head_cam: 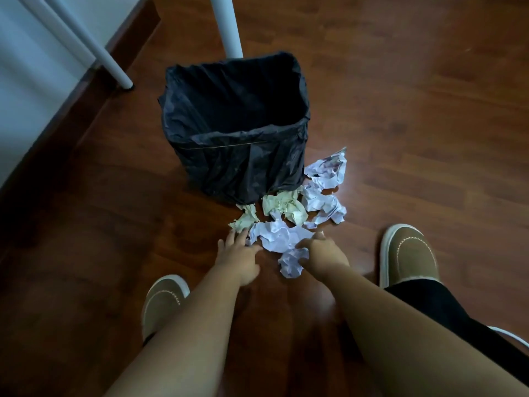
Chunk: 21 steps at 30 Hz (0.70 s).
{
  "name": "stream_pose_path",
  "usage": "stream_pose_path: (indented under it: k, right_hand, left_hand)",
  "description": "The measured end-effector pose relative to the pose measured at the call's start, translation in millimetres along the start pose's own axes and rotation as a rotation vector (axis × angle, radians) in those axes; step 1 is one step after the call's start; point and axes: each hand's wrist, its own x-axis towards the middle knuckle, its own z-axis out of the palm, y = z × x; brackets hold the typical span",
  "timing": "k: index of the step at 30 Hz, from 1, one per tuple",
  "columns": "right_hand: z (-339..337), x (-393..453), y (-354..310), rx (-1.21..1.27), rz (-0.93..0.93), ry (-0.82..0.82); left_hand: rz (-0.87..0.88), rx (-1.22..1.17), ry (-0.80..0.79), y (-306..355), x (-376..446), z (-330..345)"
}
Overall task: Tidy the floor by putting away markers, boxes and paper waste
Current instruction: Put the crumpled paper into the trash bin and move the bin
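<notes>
We are gathering paper waste: our left hand [239, 257] lies spread and empty beside the crumpled white sheet [279, 236], our right hand [322, 250] on it, grip unclear. Next we must bunch it and lift it into the lined bin [237, 156].

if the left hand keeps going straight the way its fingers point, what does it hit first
Probably the small green paper wad just past the left hand; its fingertips look almost on it, though depth is unclear.

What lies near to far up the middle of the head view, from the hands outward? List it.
Left hand and right hand → white crumpled paper → greenish crumpled paper → black-lined bin → white table leg.
</notes>
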Motion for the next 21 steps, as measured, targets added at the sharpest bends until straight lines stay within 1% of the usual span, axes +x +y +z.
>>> stream_pose_path:
  k: [3,7,10,12,16,21]
  right_hand:
    - [10.3,8.2,7.5,0.051,-0.028,0.044]
    - [14.2,6.1,17.4,0.149,-0.065,0.087]
    - [12.0,-2.0,23.5,0.184,-0.050,0.107]
    - [6.9,-7.4,27.2,0.216,-0.015,0.119]
    - [-7.8,-20.2,29.4,0.315,0.024,0.143]
    - [-37.7,-55.7,29.5,0.412,0.067,0.231]
  left_hand:
    - [-0.039,-0.012,-0.059,1.8,14.9,15.6]
    - [-0.110,-0.038,-0.117,1.4,22.2,19.5]
    - [-0.115,-0.067,-0.132,-2.0,20.7,19.7]
    - [-0.106,-0.067,-0.112,-3.0,16.6,20.5]
    - [-0.054,-0.120,-0.008,-3.6,-2.0,21.1]
    - [0.026,-0.153,0.140,-8.7,-60.0,7.7]
